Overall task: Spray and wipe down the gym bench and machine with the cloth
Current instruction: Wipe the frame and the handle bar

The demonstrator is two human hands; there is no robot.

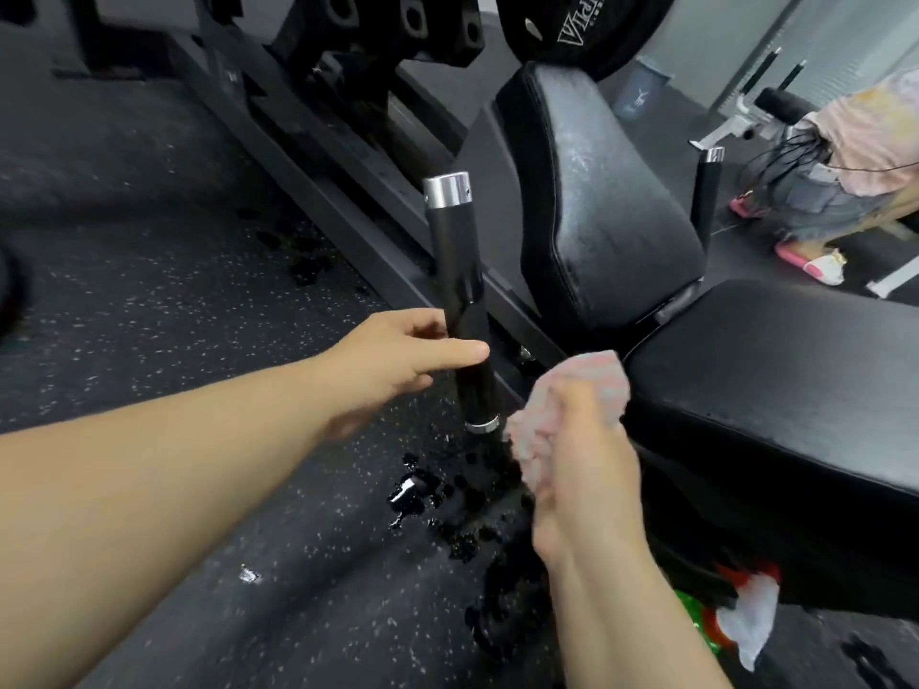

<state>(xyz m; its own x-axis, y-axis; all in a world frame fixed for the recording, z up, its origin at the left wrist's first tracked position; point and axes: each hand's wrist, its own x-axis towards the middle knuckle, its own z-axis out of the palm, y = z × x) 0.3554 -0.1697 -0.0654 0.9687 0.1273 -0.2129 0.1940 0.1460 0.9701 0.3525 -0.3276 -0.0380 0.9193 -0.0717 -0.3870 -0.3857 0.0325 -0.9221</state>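
Observation:
A black upright handle (460,285) with a silver cap rises beside the machine's seat. My left hand (398,360) reaches it from the left, thumb across its front and fingers behind, loosely around the bar. My right hand (582,460) grips a bunched pink cloth (577,395) just right of the handle's base. The black seat pad (776,390) lies at right, and the back pad (606,201) stands behind it, streaked with wet marks. A spray bottle (736,619) with a white and red head and a green body lies low at the right, partly hidden by my right arm.
Wet puddles (427,494) darken the speckled rubber floor below the handle. The machine's black frame rail (308,156) runs diagonally at the back, with weight plates (572,27) above. A second handle (706,186) stands beyond the seat. Another person (845,191) stands at the far right.

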